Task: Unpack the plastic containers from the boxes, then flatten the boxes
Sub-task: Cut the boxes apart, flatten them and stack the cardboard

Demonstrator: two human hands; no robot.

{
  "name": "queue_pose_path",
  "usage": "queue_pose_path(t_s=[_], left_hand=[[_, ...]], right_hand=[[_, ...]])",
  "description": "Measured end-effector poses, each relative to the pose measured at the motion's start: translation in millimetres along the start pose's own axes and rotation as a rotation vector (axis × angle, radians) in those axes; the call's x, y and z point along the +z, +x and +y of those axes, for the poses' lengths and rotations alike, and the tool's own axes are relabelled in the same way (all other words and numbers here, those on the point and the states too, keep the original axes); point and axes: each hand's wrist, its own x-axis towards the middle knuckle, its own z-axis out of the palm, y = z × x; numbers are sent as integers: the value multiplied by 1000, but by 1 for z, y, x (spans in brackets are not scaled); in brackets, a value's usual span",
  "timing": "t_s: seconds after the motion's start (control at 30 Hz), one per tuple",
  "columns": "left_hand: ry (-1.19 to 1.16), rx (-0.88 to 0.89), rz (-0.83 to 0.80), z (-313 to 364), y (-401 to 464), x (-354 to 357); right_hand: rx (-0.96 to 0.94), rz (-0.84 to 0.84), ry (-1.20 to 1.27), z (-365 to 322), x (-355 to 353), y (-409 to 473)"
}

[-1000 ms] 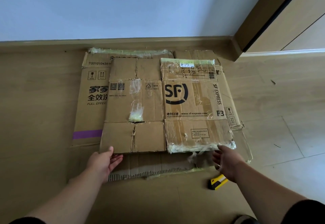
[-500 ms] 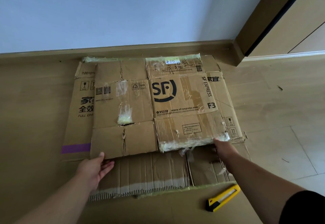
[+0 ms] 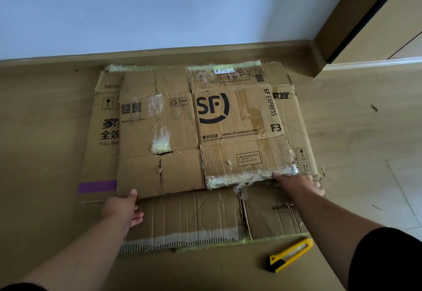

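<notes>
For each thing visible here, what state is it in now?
SF Express box: flattened, on top of the pile.
Large box: flattened, underneath.
Utility knife: lying on the floor, untouched.
Left hand: holds the top box's near edge.
Right hand: at its taped edge.

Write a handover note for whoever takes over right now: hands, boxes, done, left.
Left hand: grips the near left edge of the flattened SF Express box, thumb on top.
Right hand: at its near right taped edge; grip unclear.
That box lies flat on a larger flattened box on the floor by the wall. Yellow utility knife lies near right.
Done: both visible boxes flat.
Left: square up the stack. No plastic containers in view.
</notes>
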Motion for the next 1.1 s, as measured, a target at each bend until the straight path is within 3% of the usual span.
queue_pose_path(t_s=[0.27,0.4,0.5,0.6,0.67,0.77,0.87,1.1], left_hand=[[77,46,41,-1,5,-10],[88,65,4,-3,8,-14],[80,83,-27,-3,8,-16],[86,100,-17,-2,5,-17],[142,158,51,-1,-1,-17],[305,395,121,-5,-13,-14],[540,576,29,-11,-18,-6],[713,646,-219,-39,-29,3]], right_hand=[[-303,-66,-10,-1,-9,-14],[-368,-228,166,4,-2,-19],[-362,-342,436,14,-2,-26],[-376,-404,479,25,-6,-43],[-405,-373,452,36,-3,-49],[-397,-243,435,54,3,-59],[-364,-202,327,73,14,-73],[-258,-78,179,101,35,-99]])
